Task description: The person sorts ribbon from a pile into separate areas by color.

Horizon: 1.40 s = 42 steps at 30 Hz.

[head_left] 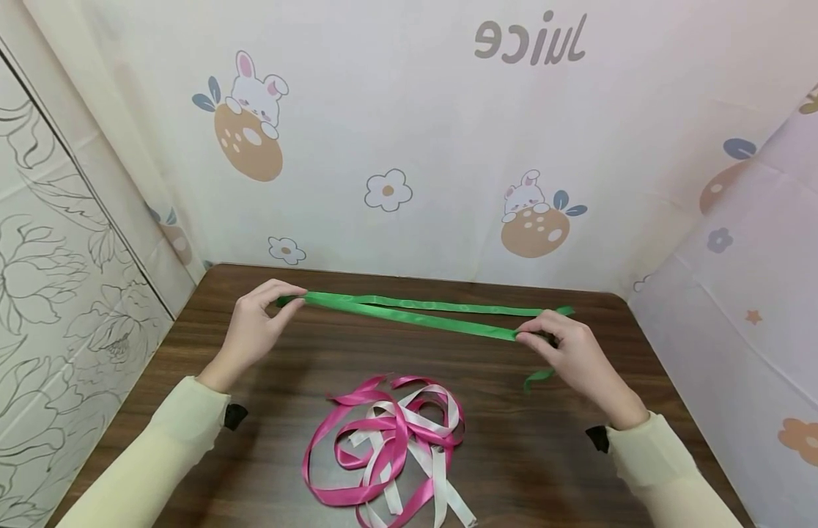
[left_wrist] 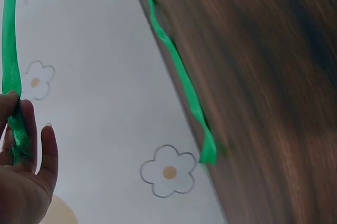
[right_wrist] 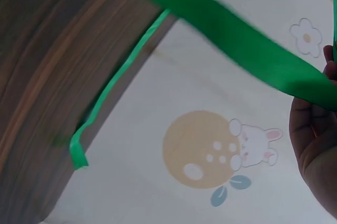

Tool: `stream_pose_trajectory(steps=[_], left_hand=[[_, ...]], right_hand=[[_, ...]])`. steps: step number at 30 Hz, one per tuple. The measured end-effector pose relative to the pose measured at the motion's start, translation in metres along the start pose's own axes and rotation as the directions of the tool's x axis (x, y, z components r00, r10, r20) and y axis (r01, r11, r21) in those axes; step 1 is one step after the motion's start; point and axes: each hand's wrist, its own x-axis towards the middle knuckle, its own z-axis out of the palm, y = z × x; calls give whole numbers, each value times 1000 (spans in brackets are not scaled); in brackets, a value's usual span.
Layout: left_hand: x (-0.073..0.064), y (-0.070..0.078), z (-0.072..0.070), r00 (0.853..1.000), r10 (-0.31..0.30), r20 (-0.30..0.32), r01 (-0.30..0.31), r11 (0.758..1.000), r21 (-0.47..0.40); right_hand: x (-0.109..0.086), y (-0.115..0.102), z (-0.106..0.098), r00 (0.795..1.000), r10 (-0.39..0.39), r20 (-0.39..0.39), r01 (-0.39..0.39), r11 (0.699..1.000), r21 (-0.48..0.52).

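In the head view, left hand (head_left: 260,323) and right hand (head_left: 577,356) pinch a green ribbon (head_left: 415,317) above the counter (head_left: 547,455), pink and white ribbons (head_left: 399,440) heaped nearer. Left wrist: another green strip (left_wrist: 183,75) lies behind. Right wrist: a loose end (right_wrist: 221,30) crosses before it.

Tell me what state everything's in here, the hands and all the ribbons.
Left hand: pinching, near a frayed ribbon end.
Right hand: pinching, loose tail beyond it.
Held green satin ribbon: drawn straight between both hands.
Second narrow green ribbon: lying wavy along the dark brown wooden table's far edge.
Bright pink satin ribbon: looped, tangled.
White satin ribbon: tangled with the pink.
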Motion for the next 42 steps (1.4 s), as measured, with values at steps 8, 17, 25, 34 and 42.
stream_pose_trajectory(steps=[8,17,25,34,42], left_hand=[[0,-15,-2,999,-32,-23,32,999,29],[-1,-31,-6,997,-79,-8,79,995,58],[-1,-45,-5,995,-104,-10,104,992,70],[2,-59,0,987,-162,11,161,984,74],[6,-75,8,975,-216,50,209,971,118]], right_hand=[[-2,19,-1,997,75,8,-75,996,-46],[-4,41,0,991,136,14,-134,988,-83],[-6,58,-1,980,195,37,-190,976,-105],[-9,80,-1,963,268,39,-260,955,-145],[-10,104,1,931,359,62,-344,923,-175]])
